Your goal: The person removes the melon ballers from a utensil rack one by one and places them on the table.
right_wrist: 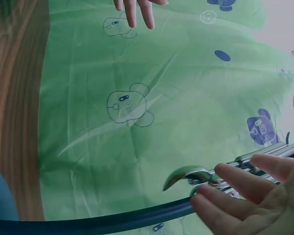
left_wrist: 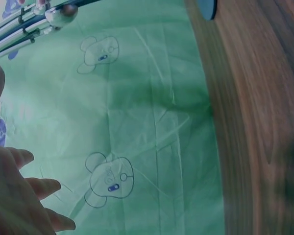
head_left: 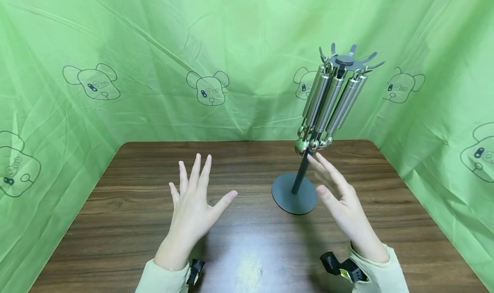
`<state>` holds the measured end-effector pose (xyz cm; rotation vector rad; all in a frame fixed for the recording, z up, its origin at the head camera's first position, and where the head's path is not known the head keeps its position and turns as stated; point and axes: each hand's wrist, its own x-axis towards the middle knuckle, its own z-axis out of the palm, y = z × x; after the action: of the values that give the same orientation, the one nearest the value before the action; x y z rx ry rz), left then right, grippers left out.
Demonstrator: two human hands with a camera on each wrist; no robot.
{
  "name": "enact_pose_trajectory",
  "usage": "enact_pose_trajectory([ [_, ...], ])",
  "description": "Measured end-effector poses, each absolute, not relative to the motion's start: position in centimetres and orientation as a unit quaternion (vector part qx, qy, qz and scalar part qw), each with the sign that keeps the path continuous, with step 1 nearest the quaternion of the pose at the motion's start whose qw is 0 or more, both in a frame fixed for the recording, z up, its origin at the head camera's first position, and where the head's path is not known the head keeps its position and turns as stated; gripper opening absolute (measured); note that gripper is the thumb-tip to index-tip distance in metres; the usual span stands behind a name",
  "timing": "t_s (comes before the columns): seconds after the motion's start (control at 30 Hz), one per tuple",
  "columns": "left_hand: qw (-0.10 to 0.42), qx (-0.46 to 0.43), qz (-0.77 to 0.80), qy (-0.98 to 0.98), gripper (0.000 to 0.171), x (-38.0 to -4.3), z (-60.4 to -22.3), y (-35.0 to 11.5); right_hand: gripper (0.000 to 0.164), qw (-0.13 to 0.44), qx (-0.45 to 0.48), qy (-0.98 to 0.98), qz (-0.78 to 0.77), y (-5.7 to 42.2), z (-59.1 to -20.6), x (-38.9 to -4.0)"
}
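Note:
A dark grey stand (head_left: 303,173) with a round base (head_left: 295,203) and a crown of hooks (head_left: 346,60) stands on the table, right of the middle. From its hooks hang several silver-handled utensils (head_left: 332,100), their shiny rounded metal heads at the bottom. One curved, ladle-like head (right_wrist: 190,173) shows in the right wrist view. My right hand (head_left: 343,203) is raised beside the pole, fingers extended toward the low ends of the utensils and gripping nothing. To the left, my left hand (head_left: 189,211) hovers over the table with fingers spread and nothing in it.
The brown wood-grain table (head_left: 127,207) runs back to a green cloth backdrop (head_left: 247,61) printed with bear heads, which also encloses both sides. Each wrist wears a small black camera; the right one (head_left: 341,267) hangs low over the front of the table.

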<state>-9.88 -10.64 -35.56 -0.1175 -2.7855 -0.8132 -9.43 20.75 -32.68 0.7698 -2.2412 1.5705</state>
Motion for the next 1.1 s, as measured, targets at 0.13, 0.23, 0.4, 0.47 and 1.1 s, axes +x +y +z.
enact_pose_trajectory([
  [0.13,0.122,-0.051,-0.307,-0.943,0.097,-9.9,-35.2,-10.3,0.047,0.182,0.283,-0.728,0.598,20.9,-31.4,-9.8],
  [0.23,0.127,-0.061,-0.331,-0.933,0.096,-9.9,-34.9,-10.0,0.042,0.199,0.269,-0.707,0.624,21.0,-30.3,-9.9],
  [0.4,0.138,-0.079,-0.359,-0.920,0.093,-9.9,-34.3,-9.4,0.039,0.221,0.240,-0.688,0.648,21.3,-28.6,-10.2],
  [0.47,0.144,-0.087,-0.368,-0.914,0.092,-10.0,-34.0,-9.1,0.038,0.231,0.240,-0.679,0.654,21.4,-27.9,-10.4],
  [1.1,0.147,-0.137,-0.492,-0.847,0.074,-11.7,-31.7,-6.7,0.017,0.405,0.272,-0.530,0.693,22.1,-19.4,-13.8],
])
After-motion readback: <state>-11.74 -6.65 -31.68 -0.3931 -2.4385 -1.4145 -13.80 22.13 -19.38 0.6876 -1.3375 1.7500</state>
